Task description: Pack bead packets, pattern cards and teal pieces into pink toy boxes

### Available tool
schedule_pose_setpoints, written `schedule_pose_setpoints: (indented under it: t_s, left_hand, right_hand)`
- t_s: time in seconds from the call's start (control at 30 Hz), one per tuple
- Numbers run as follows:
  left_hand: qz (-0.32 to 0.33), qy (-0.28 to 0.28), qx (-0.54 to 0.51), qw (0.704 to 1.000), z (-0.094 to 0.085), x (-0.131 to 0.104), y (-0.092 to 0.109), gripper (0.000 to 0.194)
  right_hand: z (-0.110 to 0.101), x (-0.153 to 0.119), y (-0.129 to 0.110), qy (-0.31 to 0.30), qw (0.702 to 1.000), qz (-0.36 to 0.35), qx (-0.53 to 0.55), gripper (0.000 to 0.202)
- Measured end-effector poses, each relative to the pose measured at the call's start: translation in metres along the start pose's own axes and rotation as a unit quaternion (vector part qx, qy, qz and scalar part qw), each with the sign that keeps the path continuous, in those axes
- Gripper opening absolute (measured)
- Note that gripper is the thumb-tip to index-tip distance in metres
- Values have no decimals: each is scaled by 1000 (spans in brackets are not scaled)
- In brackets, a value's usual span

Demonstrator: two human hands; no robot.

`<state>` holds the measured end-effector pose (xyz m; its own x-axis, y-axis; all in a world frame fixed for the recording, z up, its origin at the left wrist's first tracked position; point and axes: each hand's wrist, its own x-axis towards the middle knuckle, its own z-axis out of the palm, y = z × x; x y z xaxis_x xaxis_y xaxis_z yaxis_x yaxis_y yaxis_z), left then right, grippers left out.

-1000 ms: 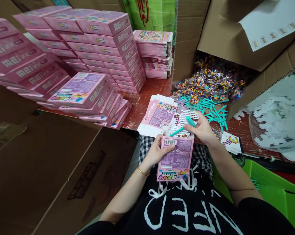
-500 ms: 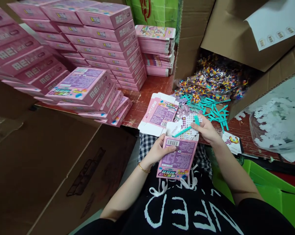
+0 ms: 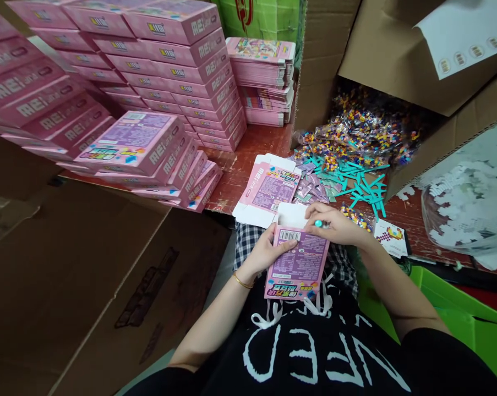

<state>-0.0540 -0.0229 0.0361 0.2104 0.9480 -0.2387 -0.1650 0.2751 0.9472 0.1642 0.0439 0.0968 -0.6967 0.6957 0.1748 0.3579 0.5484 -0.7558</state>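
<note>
An upright pink and purple box (image 3: 300, 264) with its top flap raised rests against my lap. My left hand (image 3: 268, 253) grips its left side, thumb across the front below the barcode. At the box's open top is my right hand (image 3: 328, 224), fingers bent over the mouth, with the tip of a teal piece (image 3: 318, 224) showing between them. The rest of that piece and the box's contents are hidden. Just behind lies a flat unfolded pink box (image 3: 268, 187). To the right sits a printed pattern card (image 3: 391, 237) beside a bag of colourful beads (image 3: 356, 217).
Stacks of pink boxes (image 3: 165, 55) fill the left of the red table (image 3: 227, 187). Small sachets (image 3: 314, 184), teal sticks (image 3: 367, 192) and bagged beads (image 3: 367, 132) lie behind my right hand. A cardboard box holds white pieces (image 3: 458, 203) at the right; a green bin (image 3: 450, 324) stands below.
The white pegboard pieces and teal stick have gone down out of sight at the box's mouth. My right hand has moved left and lower, over the opening. The bead bag beside it is now visible.
</note>
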Motion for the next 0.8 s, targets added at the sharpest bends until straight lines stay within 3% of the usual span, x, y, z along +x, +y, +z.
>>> schedule_pose_setpoints:
  t_s: [0.1,0.2,0.27,0.37,0.47,0.57,0.7,0.8]
  left_hand:
    - [-8,10,-27,1000,-1,-2,-2,40]
    - [9,0,-34,999,0,-7,-1,42]
    - [37,-8,-14,999,0,-14,2,45]
    - [141,28,59,988,0,-31,10,49]
    - [344,83,157,922,-3,-48,21,49]
    - [500,38,198,842,-3,-55,37,38]
    - [545,-35,166,821,5,-54,56,35]
    - [564,-6,183,805,11,-53,60,31]
  right_hand:
    - [5,-2,5,59,997,5,-58,21]
    - [11,-4,5,68,995,60,-50,22]
    - [8,-8,-5,71,993,89,-38,24]
    - [-6,-24,-37,53,997,26,-43,38]
    - [-22,-49,-75,47,995,-79,-42,42]
    - [-28,-68,-98,98,986,-125,-56,39]
    - [-18,-71,-102,181,962,-152,-137,41]
    - [-12,-61,-101,167,946,-198,-195,40]
